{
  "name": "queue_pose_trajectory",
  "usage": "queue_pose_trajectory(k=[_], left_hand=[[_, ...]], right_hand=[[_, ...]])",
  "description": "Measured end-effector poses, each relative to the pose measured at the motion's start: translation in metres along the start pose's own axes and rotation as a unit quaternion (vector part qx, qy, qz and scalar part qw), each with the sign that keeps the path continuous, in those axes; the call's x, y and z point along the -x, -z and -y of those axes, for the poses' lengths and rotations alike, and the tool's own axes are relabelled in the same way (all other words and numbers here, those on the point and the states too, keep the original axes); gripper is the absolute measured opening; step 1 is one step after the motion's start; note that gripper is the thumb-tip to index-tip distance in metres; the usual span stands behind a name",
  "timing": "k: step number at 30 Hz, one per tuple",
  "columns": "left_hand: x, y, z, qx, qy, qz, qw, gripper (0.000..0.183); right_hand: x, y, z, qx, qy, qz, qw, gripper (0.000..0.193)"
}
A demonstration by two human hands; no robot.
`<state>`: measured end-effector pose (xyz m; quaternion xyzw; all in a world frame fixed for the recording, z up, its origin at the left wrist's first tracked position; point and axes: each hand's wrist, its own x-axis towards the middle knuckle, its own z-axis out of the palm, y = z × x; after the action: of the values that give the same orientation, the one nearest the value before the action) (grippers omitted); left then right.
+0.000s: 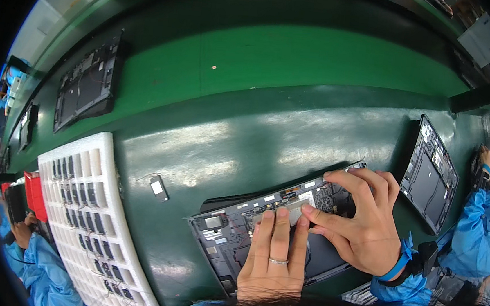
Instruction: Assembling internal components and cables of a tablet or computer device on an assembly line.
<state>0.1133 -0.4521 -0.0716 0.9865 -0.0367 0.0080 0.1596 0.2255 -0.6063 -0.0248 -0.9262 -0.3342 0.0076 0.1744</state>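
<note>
Left hand, fingers straight, rests on the open laptop at its silver part; right hand sits alongside, thumb and forefinger narrow — grip cannot be told. Positioning appears underway — steady, light pressure seems called for.

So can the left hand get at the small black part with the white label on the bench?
Probably yes: the small black part lies between the white foam tray and the open laptop base, with nothing seen covering it, though the left hand would first have to lift off that base.
</note>
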Motion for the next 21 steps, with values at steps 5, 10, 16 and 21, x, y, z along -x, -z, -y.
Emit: queue_pose_trajectory(k=[5,10,16,21], left_hand=[[-0.015,0.022,0.011,0.096,0.055,-0.002,0.994,0.043],[-0.020,0.021,0.026,0.089,-0.018,0.008,0.996,0.045],[-0.019,0.031,0.013,0.020,-0.009,0.064,0.998,0.054],[-0.002,0.017,0.012,0.031,0.029,0.085,0.995,0.055]], right_hand=[[0.022,-0.001,0.003,0.012,-0.049,0.010,0.999,0.033],[0.035,-0.020,0.026,-0.035,-0.075,-0.006,0.997,0.027],[0.088,-0.026,0.012,0.010,0.039,-0.001,0.999,0.034],[0.032,0.011,-0.016,-0.128,-0.165,-0.023,0.978,0.035]])
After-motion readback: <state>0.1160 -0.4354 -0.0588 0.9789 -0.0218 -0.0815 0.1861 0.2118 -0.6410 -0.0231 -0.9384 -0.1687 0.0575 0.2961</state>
